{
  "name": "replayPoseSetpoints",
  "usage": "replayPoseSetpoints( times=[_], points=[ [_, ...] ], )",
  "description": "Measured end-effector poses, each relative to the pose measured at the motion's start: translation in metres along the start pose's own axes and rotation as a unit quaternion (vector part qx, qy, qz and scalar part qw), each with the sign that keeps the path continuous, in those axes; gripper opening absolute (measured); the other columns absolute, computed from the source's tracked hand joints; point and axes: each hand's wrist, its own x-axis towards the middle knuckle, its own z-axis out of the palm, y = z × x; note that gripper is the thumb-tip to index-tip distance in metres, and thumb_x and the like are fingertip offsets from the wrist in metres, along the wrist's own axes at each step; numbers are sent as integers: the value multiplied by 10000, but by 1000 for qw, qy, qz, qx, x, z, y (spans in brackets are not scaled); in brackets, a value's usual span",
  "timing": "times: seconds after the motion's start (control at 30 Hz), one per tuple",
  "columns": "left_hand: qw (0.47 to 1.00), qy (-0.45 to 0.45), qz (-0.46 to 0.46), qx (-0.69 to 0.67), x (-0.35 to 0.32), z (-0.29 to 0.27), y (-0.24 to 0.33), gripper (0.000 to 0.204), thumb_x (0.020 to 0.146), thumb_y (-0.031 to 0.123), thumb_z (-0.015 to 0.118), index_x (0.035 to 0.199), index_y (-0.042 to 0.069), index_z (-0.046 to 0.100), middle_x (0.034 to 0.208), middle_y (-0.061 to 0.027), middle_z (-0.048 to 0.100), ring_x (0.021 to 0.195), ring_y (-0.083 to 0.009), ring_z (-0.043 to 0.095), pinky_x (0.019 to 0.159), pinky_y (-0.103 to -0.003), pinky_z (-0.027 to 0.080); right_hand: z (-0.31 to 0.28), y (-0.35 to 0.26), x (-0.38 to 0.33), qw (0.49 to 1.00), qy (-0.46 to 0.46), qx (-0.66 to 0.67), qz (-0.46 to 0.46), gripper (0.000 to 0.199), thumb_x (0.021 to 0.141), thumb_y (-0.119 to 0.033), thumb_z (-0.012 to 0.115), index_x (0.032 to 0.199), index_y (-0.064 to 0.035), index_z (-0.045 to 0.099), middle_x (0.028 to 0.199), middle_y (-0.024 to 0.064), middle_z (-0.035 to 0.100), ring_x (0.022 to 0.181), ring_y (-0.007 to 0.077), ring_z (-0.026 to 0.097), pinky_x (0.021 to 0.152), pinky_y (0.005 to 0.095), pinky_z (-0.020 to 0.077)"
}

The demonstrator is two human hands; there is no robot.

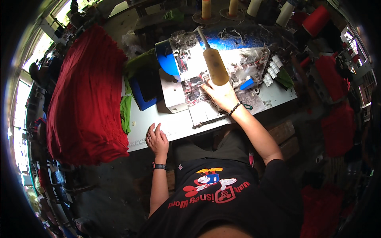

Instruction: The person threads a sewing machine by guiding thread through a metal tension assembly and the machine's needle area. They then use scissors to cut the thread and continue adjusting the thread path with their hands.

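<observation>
A sewing machine (186,59) with a blue and white body stands on the white table. My right hand (223,96) reaches into its lit working area, with one finger stretched toward the needle parts. A tan lamp (216,66) on a bent stem hangs over that hand and covers some of its fingers; glare washes out the fingertips. Whether they grip anything cannot be seen. At the table's front edge lies my left hand (157,139), open, fingers apart and holding nothing. It is nearest to the printed measuring strip (139,142) along that edge.
A tall stack of red fabric (87,99) rises at the left, beside green cloth (126,111) and a blue-rimmed dark tray (145,89). White small spools (273,70) stand right of the machine. Thread cones (206,10) stand behind; red fabric (337,127) hangs at the right.
</observation>
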Motion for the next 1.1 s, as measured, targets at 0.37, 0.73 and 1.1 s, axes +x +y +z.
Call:
replayPoseSetpoints(
  times=[0.37, 0.73, 1.1],
  points=[
    [1000, 2, 0, 1, -2, 0, 0, 366, 823, 122, 550, 1187, 150, 577, 1239, -55, 499, 1143, -245, 480, 972, -391, 356, -6, -9, 13, 995, -53, -49, 64, 164, 785, -184, 559, 873, -61, 623, 874, 82, 607, 874, 226, 551, 878, 386, 370],
    [998, -8, -13, -54, 1, -5, 2, 327, 822, 97, 564, 1145, 120, 605, 1239, -77, 504, 1156, -257, 478, 991, -392, 342, 11, 17, 19, 961, -174, 167, 135, 172, 722, -202, 492, 755, -147, 652, 764, 98, 657, 779, 258, 621, 848, 409, 385],
    [667, -243, -189, -678, 74, -9, 125, 347, 957, 223, 521, 1195, -27, 559, 1040, -135, 641, 879, -152, 632, 799, -263, 497, -30, -10, -19, 967, -154, 197, 47, 207, 642, -193, 556, 750, -105, 709, 668, 111, 642, 665, 265, 630, 680, 374, 481]
  ],
)
